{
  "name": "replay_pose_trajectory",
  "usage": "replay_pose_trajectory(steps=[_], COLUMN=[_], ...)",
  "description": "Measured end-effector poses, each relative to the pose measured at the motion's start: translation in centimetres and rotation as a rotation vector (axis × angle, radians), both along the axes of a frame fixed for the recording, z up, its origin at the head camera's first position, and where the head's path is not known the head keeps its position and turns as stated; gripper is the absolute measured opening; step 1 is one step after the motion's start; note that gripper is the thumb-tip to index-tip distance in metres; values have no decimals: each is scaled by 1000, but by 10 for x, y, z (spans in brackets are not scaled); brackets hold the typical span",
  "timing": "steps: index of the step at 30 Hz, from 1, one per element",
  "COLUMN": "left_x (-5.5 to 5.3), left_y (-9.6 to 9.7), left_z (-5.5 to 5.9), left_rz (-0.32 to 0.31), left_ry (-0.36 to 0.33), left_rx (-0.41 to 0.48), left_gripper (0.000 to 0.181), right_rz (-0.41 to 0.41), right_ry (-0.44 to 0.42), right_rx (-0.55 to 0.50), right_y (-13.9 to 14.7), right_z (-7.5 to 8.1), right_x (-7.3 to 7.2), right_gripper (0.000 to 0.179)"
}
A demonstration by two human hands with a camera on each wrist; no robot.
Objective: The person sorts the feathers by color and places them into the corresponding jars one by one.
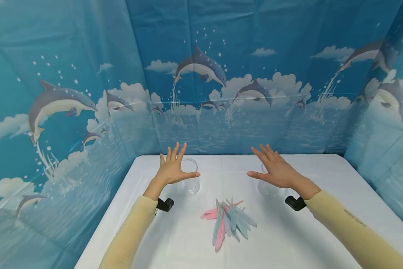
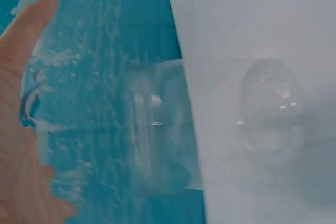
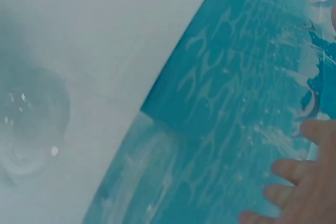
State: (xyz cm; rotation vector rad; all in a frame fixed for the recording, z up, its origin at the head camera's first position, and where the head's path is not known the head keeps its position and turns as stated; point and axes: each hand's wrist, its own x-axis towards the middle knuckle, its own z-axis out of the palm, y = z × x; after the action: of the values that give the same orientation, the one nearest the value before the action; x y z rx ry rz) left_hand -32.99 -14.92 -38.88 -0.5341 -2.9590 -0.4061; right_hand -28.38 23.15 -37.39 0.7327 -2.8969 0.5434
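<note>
Hands near clear containers, feathers outside

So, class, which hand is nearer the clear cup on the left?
Left. The left hand is beside that clear cup, overlapping it in the head view; the right hand is farther off, near the second clear cup.

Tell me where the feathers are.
In the head view, the feathers lie near centre on the white table, below the gap between left hand and right hand.

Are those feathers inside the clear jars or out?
Out: the feathers lie in a loose pile on the white table, apart from the left jar and right jar.
</note>
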Motion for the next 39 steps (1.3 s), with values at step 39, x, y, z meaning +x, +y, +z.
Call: replay_pose_trajectory(steps=[39], left_x=[-19], left_y=[5], left_z=[-133], left_rz=[52], left_ry=[142], left_rx=[1002], left_gripper=[104], right_rz=[-136], right_ry=[-166], right_rx=[-178], right_y=[-75], right_z=[-118], right_x=[-7], right_gripper=[34])
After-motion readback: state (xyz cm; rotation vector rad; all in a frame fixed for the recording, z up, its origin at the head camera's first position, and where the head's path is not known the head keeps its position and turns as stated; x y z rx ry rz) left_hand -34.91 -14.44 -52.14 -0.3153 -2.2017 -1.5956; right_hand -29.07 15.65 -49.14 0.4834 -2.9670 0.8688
